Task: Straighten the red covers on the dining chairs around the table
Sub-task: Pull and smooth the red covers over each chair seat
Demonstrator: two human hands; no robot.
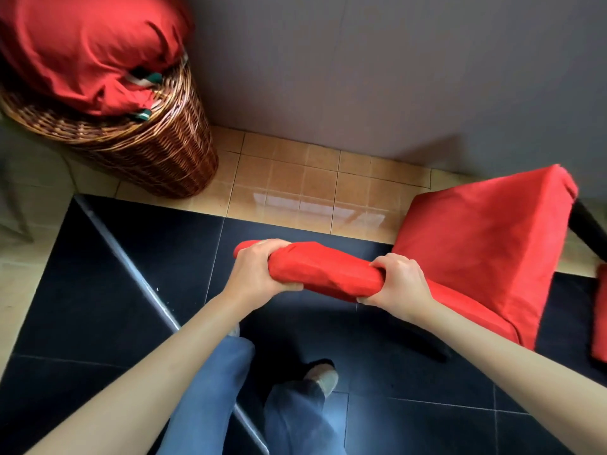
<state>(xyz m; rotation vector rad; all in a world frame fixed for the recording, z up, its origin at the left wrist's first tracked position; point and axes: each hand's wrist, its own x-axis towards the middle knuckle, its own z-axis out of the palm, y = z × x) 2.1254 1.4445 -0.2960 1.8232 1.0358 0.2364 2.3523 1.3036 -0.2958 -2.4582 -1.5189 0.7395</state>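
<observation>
Both the left hand and the right hand have their fingers closed around the top of the chair, whose red cover looks bunched there, so straightening seems unfinished.
</observation>
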